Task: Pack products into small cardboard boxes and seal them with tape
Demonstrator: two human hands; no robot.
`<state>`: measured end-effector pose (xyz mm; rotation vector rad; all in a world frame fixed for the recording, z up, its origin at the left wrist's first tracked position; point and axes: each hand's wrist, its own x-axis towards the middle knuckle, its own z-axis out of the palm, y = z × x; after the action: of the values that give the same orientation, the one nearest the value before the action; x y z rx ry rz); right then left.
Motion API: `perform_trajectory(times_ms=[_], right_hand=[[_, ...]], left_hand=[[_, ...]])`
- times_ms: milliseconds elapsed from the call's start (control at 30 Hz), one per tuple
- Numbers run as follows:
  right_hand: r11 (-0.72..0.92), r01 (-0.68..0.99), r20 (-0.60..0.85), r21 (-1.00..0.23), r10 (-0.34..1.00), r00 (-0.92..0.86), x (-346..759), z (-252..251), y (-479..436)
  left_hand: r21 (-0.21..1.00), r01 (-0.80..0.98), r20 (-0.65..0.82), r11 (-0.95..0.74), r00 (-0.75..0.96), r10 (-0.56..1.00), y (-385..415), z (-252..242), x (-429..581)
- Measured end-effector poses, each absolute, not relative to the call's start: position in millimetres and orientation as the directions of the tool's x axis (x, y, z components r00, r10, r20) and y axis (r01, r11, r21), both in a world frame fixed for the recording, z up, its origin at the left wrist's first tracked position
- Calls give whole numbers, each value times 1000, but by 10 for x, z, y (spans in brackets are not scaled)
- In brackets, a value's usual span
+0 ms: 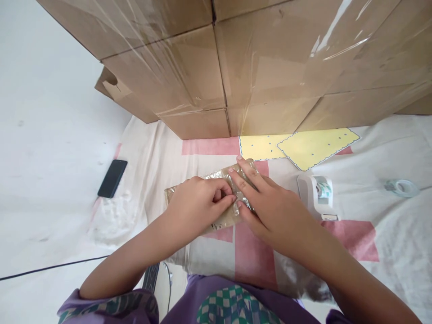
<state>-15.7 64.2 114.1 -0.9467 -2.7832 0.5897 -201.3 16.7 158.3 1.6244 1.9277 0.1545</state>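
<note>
A small flat brown packet wrapped in clear plastic (pixel 175 194) lies on a patterned cloth (pixel 202 256) in front of me. My left hand (pixel 199 202) rests on it with the fingers curled in, thumb and fingertips pinching at the wrapping in the packet's middle. My right hand (pixel 266 202) lies over the packet's right half with fingers stretched out flat, pressing it down. Both hands touch each other at the fingertips.
A wall of stacked cardboard boxes (pixel 236 67) under clear film stands right behind the packet. Two yellow sheets (pixel 313 146) lie at its foot. A white tape dispenser (pixel 317 195) sits right of my hand, a tape roll (pixel 401 186) farther right, a dark phone (pixel 112 178) left.
</note>
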Motion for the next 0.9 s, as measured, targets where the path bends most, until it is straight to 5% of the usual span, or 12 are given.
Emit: perform_trajectory(times_ms=[467,700,900], right_hand=[[713,553,31,-432,624,-781,-176,1121,644],[714,376,17,-591,477,-879,24,1120,817],[501,289,-40,-816,450,-892,296,982,779]], left_hand=[[146,955,-285,257,-208,936,216,1551,-2056],[223,936,-183,273,-235,955,242,1478,-2205],[327,880,-105,344,-328,939,76,1337,-2601]])
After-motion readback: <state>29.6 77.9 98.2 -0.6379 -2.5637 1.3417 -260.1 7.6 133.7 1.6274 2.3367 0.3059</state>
